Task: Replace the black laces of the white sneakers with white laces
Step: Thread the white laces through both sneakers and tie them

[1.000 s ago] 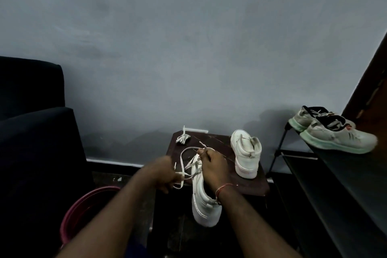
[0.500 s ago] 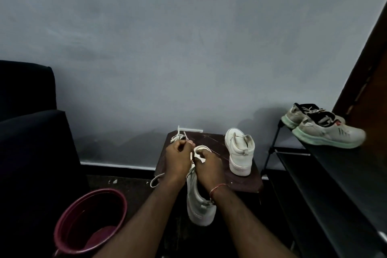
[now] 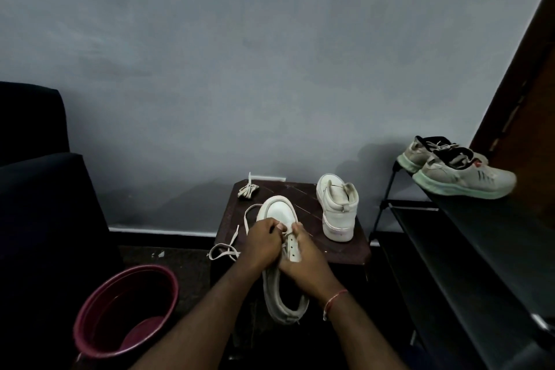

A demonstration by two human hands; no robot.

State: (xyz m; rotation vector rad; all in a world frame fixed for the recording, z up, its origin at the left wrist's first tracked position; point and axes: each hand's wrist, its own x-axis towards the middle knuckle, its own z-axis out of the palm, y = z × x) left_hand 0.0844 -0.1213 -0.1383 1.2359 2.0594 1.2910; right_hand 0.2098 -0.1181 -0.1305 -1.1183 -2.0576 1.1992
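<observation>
The sneaker (image 3: 277,213) leans toe-first on the tabletop (image 3: 357,249) so its eyelets face up. The right hand (image 3: 303,263) grips its side to steady it; the left hand (image 3: 262,245) pinches the white lace (image 3: 229,252) at the eyelets, probably for threading.

Lacing mostly hidden
The left hand (image 3: 261,245) and right hand (image 3: 303,261) cover the sneaker (image 3: 279,213) upper, so where the white lace (image 3: 223,252) feeds in can't be seen. The little bundle (image 3: 247,191) behind is too small to read; the shoe rack (image 3: 480,249) runs off the right edge.
</observation>
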